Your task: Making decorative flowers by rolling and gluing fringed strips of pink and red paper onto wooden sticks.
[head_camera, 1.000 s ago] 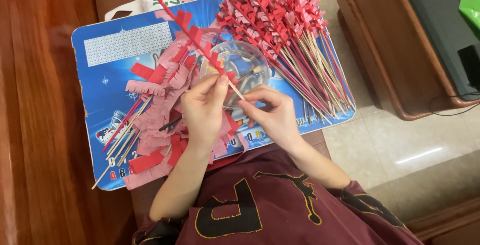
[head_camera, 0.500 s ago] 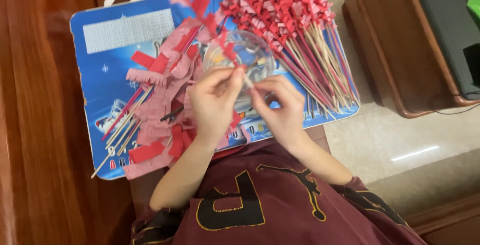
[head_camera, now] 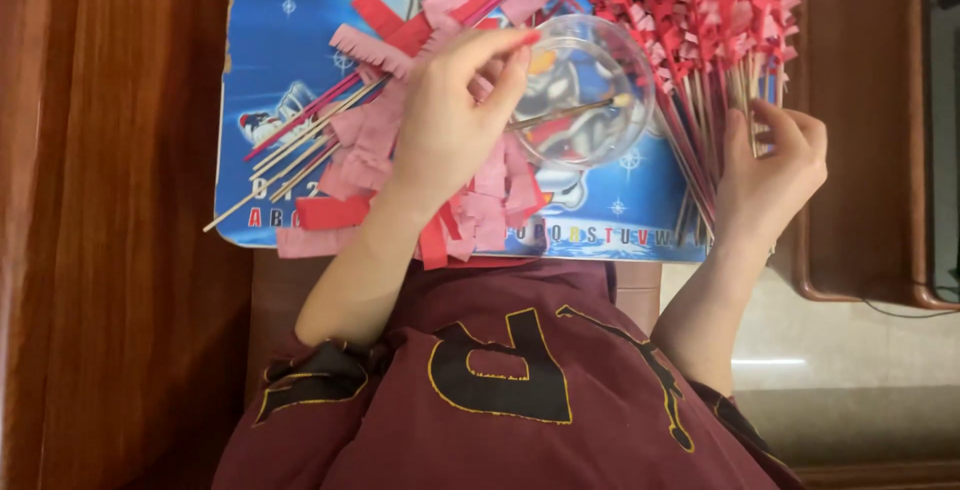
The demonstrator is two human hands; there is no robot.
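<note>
Hands that had worked together over the bowl [head_camera: 585,90] had parted: the right hand [head_camera: 775,175] curled around wrapped sticks [head_camera: 700,40] at the board's [head_camera: 280,60] right edge, the left hand [head_camera: 455,115] pinched narrow above paper strips [head_camera: 400,140], so one stick looked finished.

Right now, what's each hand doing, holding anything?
Left hand: fingertips pinched over the clear bowl; what they grip cannot be told.
Right hand: fingers curled on the finished sticks.

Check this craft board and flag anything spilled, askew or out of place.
Nothing looks spilled or broken. The clear bowl sits upright with a small stick lying inside. The fringed paper strips and bare sticks lie in a loose heap, one stick tip poking past the blue board's left edge.
</note>
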